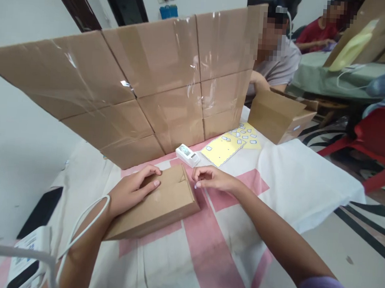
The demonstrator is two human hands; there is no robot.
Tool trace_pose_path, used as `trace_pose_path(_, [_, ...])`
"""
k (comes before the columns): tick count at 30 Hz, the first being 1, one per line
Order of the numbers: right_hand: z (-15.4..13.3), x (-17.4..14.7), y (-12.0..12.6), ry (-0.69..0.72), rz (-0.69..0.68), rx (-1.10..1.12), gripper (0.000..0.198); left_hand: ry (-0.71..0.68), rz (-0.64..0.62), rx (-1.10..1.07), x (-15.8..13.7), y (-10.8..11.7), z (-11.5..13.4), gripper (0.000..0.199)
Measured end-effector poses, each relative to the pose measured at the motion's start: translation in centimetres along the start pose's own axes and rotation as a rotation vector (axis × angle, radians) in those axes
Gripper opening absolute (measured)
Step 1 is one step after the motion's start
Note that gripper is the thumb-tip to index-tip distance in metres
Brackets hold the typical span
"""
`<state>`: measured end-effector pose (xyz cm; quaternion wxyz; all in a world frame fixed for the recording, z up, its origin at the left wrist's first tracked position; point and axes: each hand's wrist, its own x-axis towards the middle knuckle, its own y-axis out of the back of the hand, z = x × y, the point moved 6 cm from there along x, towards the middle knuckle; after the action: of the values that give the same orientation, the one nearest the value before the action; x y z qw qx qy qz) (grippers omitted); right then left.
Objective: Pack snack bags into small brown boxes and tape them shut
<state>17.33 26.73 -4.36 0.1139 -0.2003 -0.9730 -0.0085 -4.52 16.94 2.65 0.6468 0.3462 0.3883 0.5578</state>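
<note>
Head view: right hand [210,178] pinches something too small to identify.

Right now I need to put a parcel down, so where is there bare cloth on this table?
The widest bare patch is the white cloth right of the right hand, below the open carton. Another lies between the forearms, below the flat box. Crowded: yellow sheets, white device, cardboard wall.
</note>
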Motion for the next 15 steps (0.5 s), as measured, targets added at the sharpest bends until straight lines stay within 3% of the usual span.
trace_pose_path(10, [0.2, 0.2, -0.9, -0.083, -0.096, -0.016, 0.018, 0.05, -0.005, 0.01, 0.0, -0.3, -1.3, 0.038])
trace_pose_path(15, [0.6, 0.5, -1.1, -0.046, -0.109, -0.004, 0.015, 0.061, 0.01, 0.033, -0.1, -0.1, -1.2, 0.039])
